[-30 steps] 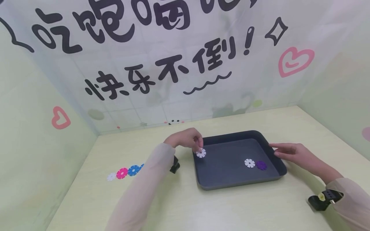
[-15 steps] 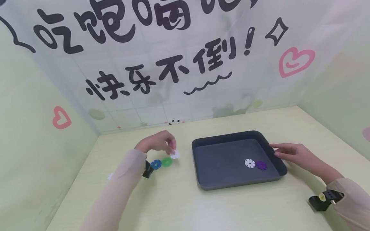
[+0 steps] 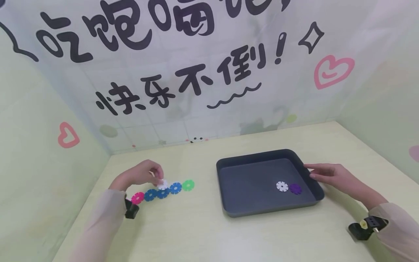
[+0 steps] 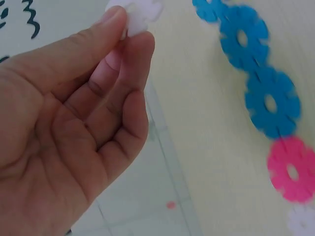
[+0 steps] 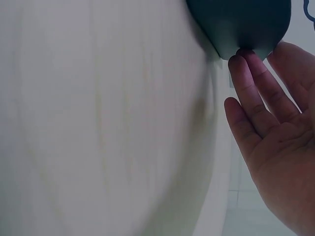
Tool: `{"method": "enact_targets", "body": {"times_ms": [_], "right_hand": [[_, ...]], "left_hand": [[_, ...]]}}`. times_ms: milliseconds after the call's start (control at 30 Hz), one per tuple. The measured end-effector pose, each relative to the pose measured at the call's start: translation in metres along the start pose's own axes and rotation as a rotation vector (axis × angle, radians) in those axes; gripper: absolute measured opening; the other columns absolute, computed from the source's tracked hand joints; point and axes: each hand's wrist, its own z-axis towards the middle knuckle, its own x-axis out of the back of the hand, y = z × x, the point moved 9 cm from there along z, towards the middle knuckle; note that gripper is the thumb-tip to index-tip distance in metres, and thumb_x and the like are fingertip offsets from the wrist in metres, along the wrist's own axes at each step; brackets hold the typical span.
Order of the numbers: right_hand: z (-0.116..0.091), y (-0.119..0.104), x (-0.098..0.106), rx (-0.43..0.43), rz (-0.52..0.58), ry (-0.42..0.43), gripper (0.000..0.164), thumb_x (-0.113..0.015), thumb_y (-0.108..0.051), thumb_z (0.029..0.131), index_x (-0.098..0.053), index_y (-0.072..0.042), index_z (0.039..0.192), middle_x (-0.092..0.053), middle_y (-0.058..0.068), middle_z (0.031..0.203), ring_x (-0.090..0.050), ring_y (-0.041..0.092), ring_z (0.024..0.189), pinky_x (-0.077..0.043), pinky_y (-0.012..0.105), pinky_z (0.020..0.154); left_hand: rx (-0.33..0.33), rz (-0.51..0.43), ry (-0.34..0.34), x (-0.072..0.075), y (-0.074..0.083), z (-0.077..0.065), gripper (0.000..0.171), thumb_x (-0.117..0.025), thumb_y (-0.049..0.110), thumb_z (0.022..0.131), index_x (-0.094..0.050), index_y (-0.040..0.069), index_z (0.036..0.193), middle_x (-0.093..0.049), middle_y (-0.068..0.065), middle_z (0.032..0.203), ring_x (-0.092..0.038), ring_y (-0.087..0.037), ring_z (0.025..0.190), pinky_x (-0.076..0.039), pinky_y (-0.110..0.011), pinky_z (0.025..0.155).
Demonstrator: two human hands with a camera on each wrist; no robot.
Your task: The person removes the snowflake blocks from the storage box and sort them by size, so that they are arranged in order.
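Note:
My left hand (image 3: 144,174) pinches a white notched snowflake disc (image 3: 163,184) between thumb and fingers, above a row of discs on the table. In the left wrist view the white disc (image 4: 142,14) shows at the fingertips. The row holds a pink disc (image 3: 138,198), several blue discs (image 3: 150,195) and a green disc (image 3: 188,185). Another white disc (image 4: 302,220) is at its end, mostly covered by the hand in the head view. My right hand (image 3: 340,180) touches the right wall of a dark tray (image 3: 248,210) with fairly straight fingers.
Inside the tray, a white disc (image 3: 282,186) and a purple disc (image 3: 295,189) lie side by side at the right. A printed cloth wall (image 3: 183,123) closes off the back of the table, with more walls at both sides.
My left hand has moved left with the white disc, from the tray's left edge to over the row of discs. My right hand and the tray stay in place.

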Motion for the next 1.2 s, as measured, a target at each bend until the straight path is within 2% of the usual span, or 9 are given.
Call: {"method": "enact_targets", "body": {"times_ms": [333, 567, 800, 1000, 1067, 1200], "right_hand": [[0.000, 0.002, 0.001, -0.009, -0.002, 0.004, 0.041, -0.061, -0.019, 0.089, -0.054, 0.000, 0.125, -0.055, 0.019, 0.121, -0.052, -0.009, 0.096, -0.041, 0.013, 0.077], [-0.001, 0.005, 0.000, -0.023, -0.003, -0.001, 0.042, -0.060, -0.020, 0.089, -0.053, -0.001, 0.126, -0.054, 0.019, 0.123, -0.052, -0.009, 0.096, -0.041, 0.014, 0.077], [-0.002, 0.005, 0.000, -0.017, 0.006, 0.001, 0.041, -0.060, -0.019, 0.089, -0.053, 0.000, 0.126, -0.054, 0.019, 0.122, -0.051, -0.009, 0.096, -0.041, 0.013, 0.077], [-0.002, 0.004, 0.001, -0.015, -0.001, 0.003, 0.041, -0.060, -0.019, 0.090, -0.053, 0.000, 0.125, -0.054, 0.020, 0.122, -0.051, -0.010, 0.096, -0.041, 0.013, 0.076], [-0.001, 0.003, 0.000, -0.010, 0.000, 0.003, 0.041, -0.060, -0.019, 0.090, -0.053, 0.000, 0.125, -0.054, 0.020, 0.122, -0.051, -0.010, 0.097, -0.041, 0.013, 0.077], [0.000, 0.001, 0.000, -0.010, 0.006, -0.001, 0.041, -0.060, -0.019, 0.090, -0.053, 0.000, 0.126, -0.053, 0.021, 0.123, -0.050, -0.010, 0.097, -0.041, 0.013, 0.077]], "left_hand": [[0.080, 0.039, 0.108, 0.017, -0.055, -0.058, 0.014, -0.072, 0.011, 0.078, -0.060, 0.004, 0.082, -0.056, -0.003, 0.074, -0.053, -0.020, 0.069, -0.048, -0.030, 0.064], [0.092, -0.006, 0.155, 0.024, -0.087, -0.091, 0.018, -0.069, 0.013, 0.081, -0.055, 0.002, 0.087, -0.052, -0.006, 0.076, -0.051, -0.016, 0.069, -0.048, -0.028, 0.063], [0.144, -0.028, 0.158, 0.028, -0.114, -0.110, 0.017, -0.064, 0.012, 0.085, -0.053, -0.001, 0.089, -0.054, -0.007, 0.075, -0.048, -0.013, 0.064, -0.042, -0.025, 0.055], [0.264, -0.088, 0.153, 0.025, -0.143, -0.118, 0.020, -0.062, 0.014, 0.087, -0.054, -0.003, 0.092, -0.056, -0.006, 0.075, -0.050, -0.015, 0.065, -0.042, -0.026, 0.055], [0.314, -0.084, 0.165, 0.023, -0.152, -0.119, 0.022, -0.063, 0.015, 0.087, -0.055, -0.004, 0.094, -0.056, -0.005, 0.076, -0.050, -0.015, 0.066, -0.042, -0.026, 0.057], [0.367, -0.025, 0.230, 0.025, -0.164, -0.119, 0.024, -0.066, 0.016, 0.085, -0.058, -0.004, 0.095, -0.055, -0.004, 0.078, -0.048, -0.016, 0.069, -0.042, -0.027, 0.058]]}}
